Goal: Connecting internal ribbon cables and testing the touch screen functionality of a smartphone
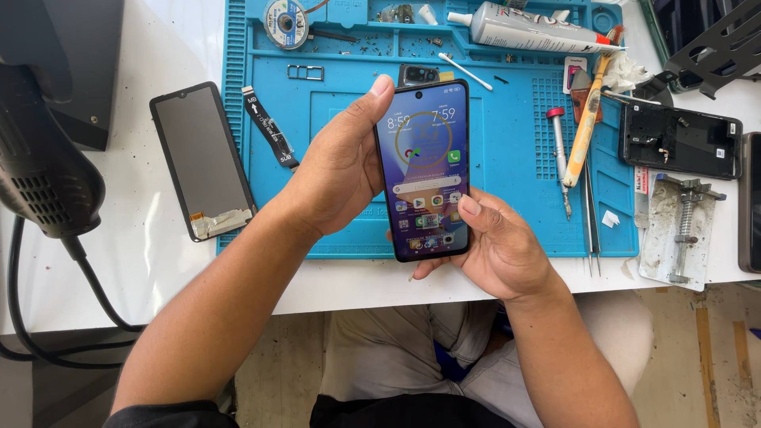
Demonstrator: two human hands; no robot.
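Note:
A dark smartphone (pixel 425 158) with its screen lit, showing a home screen with icons, is held upright over the blue repair mat (pixel 507 158). My left hand (pixel 337 166) grips its left edge, thumb tip at the top corner. My right hand (pixel 499 246) supports the bottom right corner from beneath, with its thumb resting on the lower right of the screen.
A detached dark screen panel (pixel 202 158) and a flex cable (pixel 269 127) lie left. A screwdriver (pixel 559 154), brush (pixel 590 111), tweezers (pixel 590 222), glue tube (pixel 531 32) and solder wick reel (pixel 285 22) lie on the mat. An opened phone body (pixel 680 141), metal clamp (pixel 682 226) and black hot-air tool (pixel 43 166) lie at the sides.

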